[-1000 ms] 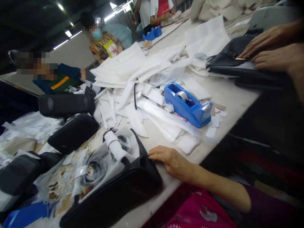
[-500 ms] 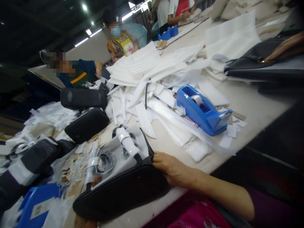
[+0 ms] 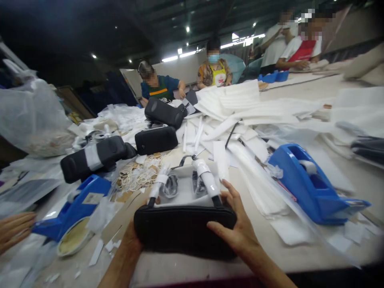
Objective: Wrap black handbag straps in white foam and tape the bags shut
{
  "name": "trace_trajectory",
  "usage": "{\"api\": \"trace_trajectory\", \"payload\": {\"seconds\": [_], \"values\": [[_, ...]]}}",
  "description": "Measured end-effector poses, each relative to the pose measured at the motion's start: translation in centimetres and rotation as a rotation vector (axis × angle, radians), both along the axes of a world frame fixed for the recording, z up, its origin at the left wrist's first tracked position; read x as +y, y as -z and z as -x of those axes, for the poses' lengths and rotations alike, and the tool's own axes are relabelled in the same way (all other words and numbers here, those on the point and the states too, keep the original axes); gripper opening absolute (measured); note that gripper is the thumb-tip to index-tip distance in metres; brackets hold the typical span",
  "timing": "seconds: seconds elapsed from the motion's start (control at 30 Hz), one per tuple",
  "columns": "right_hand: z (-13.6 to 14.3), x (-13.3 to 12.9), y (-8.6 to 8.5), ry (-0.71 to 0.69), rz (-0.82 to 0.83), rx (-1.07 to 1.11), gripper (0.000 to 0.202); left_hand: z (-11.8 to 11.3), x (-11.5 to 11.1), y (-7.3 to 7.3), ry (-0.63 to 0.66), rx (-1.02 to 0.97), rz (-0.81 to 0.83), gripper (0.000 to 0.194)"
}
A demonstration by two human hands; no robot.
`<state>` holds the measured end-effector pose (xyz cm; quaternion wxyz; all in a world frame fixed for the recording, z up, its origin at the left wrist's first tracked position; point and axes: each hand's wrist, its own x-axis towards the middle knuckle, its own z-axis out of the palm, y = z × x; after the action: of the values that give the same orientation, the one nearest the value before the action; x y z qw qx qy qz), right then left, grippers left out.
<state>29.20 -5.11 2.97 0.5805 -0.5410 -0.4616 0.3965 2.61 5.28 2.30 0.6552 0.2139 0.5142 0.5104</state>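
A black handbag [image 3: 183, 232] is in front of me, close to the table's near edge, its long side toward me. Its two handles are wrapped in white, and the wrapped handle [image 3: 207, 176] on the right stands up behind the body. Coiled dark straps in clear plastic [image 3: 169, 187] lie against white sheeting between the handles. My left hand [image 3: 134, 236] grips the bag's left end, its fingers mostly hidden behind it. At the other end, my right hand [image 3: 237, 220] holds the bag with the thumb on the front and the fingers spread behind the corner.
Blue tape dispensers stand right [image 3: 312, 188] and left [image 3: 75, 204]. White foam sheets [image 3: 234, 100] pile up beyond the bag. Several black bags [image 3: 156, 140] and loose cords [image 3: 139, 174] lie to the left. Another person's hand [image 3: 16, 230] shows at the left edge; co-workers stand across the table.
My view has turned and levelled. The handbag, tilted before, now sits squarely before me. My right hand has shifted its hold, with the thumb now on the front, and my left forearm has come into view.
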Motion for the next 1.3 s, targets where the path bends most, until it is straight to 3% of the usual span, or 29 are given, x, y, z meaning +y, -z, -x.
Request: {"api": "trace_trajectory", "payload": {"seconds": [0.13,0.23,0.3,0.43,0.57,0.63,0.77,0.9,1.07,1.3], "values": [[-0.1,0.3,0.9,0.028,0.01,0.009,0.095,1.2,-1.2,0.6,-0.011,-0.062,-0.091,0.031],[0.0,0.2,0.6,0.042,0.021,-0.019,0.098,1.8,-1.9,1.0,0.132,-0.08,-0.209,0.055],[0.3,0.1,0.1,0.059,0.048,-0.023,0.098,1.9,-2.1,1.0,0.223,-0.01,-0.3,0.061],[0.9,0.1,-0.9,0.116,0.118,-0.039,0.097,1.9,-1.8,0.3,0.326,0.24,-0.411,0.05],[0.7,0.4,-1.2,0.12,0.172,-0.065,0.097,1.9,-1.1,-0.2,0.304,0.53,-0.565,0.039],[0.4,0.6,-1.2,0.122,0.205,-0.074,0.095,1.7,-0.9,-0.1,0.325,0.517,-0.528,0.036],[0.2,0.9,-0.7,0.142,0.215,-0.076,0.089,1.2,-0.5,0.4,0.381,0.305,-0.292,0.036],[0.1,1.4,0.5,0.17,0.195,-0.167,0.08,0.6,0.1,0.7,0.375,0.265,-0.21,0.041],[-0.1,2.3,2.1,0.2,0.227,-0.22,0.075,0.3,0.8,1.5,0.36,0.396,-0.159,0.032],[-0.1,3.5,3.3,0.215,0.298,-0.257,0.079,0.1,2.0,2.5,0.361,0.73,-0.3,0.03]]}}
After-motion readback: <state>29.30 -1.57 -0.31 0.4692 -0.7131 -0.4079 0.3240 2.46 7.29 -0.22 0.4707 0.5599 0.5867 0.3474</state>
